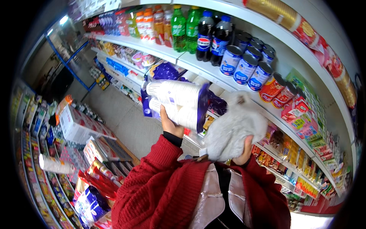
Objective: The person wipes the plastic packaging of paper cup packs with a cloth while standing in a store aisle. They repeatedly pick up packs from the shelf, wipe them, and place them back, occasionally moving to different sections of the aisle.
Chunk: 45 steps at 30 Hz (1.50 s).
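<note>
A plastic-wrapped pack of stacked white paper cups with purple ends is in my left hand, whose thumb lies over the wrapping. My right hand grips a fluffy grey cloth from its lower right side; most of its fingers are hidden behind it. The cups and the cloth are held side by side before the shelves. Just behind the cups lies a dark purple package on a lower shelf.
The white shelf ahead bears soda bottles, cans and drink cartons. Snack packets fill lower shelves. At the left stand cardboard boxes, a stack of cups and bagged goods, beside the grey floor.
</note>
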{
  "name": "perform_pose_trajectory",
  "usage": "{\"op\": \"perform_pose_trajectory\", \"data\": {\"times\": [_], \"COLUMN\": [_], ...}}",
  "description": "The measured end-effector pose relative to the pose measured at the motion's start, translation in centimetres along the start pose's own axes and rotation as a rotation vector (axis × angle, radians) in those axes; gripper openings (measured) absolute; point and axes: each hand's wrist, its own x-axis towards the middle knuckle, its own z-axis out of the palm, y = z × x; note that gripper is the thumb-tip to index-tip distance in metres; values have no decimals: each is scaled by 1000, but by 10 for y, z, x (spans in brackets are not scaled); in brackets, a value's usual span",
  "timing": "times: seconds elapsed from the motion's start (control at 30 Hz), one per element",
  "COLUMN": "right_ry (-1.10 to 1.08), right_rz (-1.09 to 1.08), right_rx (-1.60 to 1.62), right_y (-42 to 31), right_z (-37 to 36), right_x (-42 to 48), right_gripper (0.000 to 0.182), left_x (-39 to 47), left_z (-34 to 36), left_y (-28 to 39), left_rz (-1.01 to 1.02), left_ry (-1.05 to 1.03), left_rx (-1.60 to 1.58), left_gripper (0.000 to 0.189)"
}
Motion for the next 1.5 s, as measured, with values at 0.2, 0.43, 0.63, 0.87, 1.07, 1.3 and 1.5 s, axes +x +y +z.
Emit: {"op": "perform_pose_trajectory", "data": {"times": [0.2, 0.43, 0.63, 0.87, 1.07, 1.3, 1.5], "right_ry": [-285, -1060, -1104, -688, -776, -846, -997], "right_rz": [-600, -635, 195, 487, 532, 654, 580], "right_rx": [-1534, -1607, -1175, -878, -883, -730, -670], "right_y": [53, 110, 156, 175, 189, 208, 224], "right_z": [-23, 2, -18, -38, -54, -13, -4], "right_x": [47, 34, 40, 34, 35, 51, 50], "right_gripper": [53, 42, 45, 29, 37, 36, 29], "left_x": [-28, -17, -56, -89, -113, -180, -247], "left_z": [-16, -110, -102, -242, -255, -104, -82], "left_y": [-8, 27, 129, 161, 155, 228, 211], "left_rz": [-28, 306, 559, 732, 702, 1141, 1143], "left_ry": [91, 194, 286, 680, 871, 429, 419], "left_rx": [41, -57, -195, -259, -128, 244, 439], "left_gripper": [49, 51, 58, 45, 52, 47, 58]}}
